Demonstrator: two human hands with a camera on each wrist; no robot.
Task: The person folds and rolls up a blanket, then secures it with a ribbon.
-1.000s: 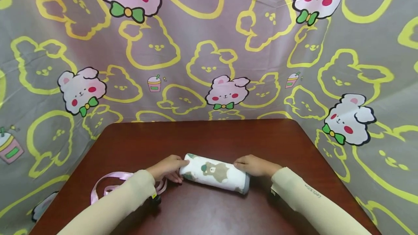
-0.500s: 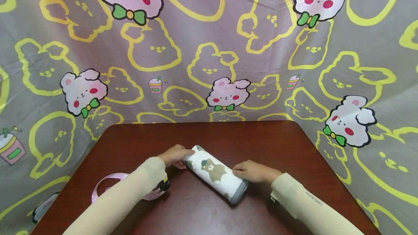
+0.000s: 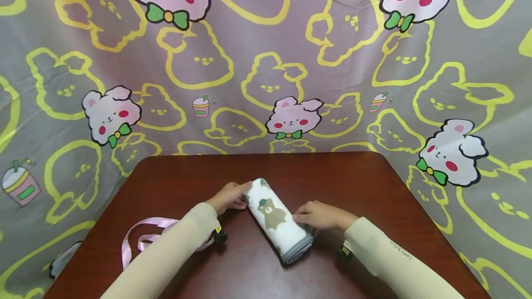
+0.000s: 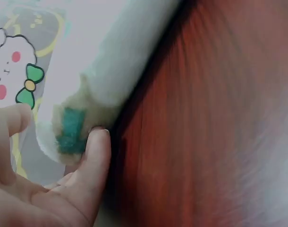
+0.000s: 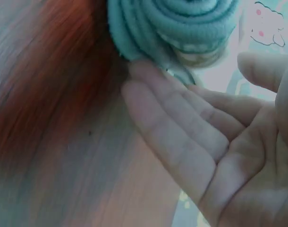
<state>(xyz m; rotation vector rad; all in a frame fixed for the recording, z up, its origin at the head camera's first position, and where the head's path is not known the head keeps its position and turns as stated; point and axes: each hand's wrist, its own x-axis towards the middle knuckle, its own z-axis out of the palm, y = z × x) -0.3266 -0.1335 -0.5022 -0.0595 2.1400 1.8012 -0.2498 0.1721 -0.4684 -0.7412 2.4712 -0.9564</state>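
Note:
A rolled towel (image 3: 272, 213), white with a brown bear print and a grey edge, lies at a slant on the brown table. At its far end my left hand (image 3: 228, 197) holds the roll, thumb on top and fingers low at the side. A fingertip presses by a green patch on the towel (image 4: 71, 130) in the left wrist view. My right hand (image 3: 326, 216) is beside the near end, thumb against the side. The right wrist view shows its fingers (image 5: 182, 127) straight, tips at the lower edge of the coiled layers.
A pink ribbon (image 3: 162, 221) lies looped on the table (image 3: 199, 170), partly hidden behind the left sleeve (image 3: 166, 248). A cloth backdrop (image 3: 232, 73) with rabbit prints hangs round the back and sides of the table.
The towel roll has turned from nearly crosswise to steeply slanted, its far end pushed away by my left hand. The near end has swung toward me while my right hand stays beside it.

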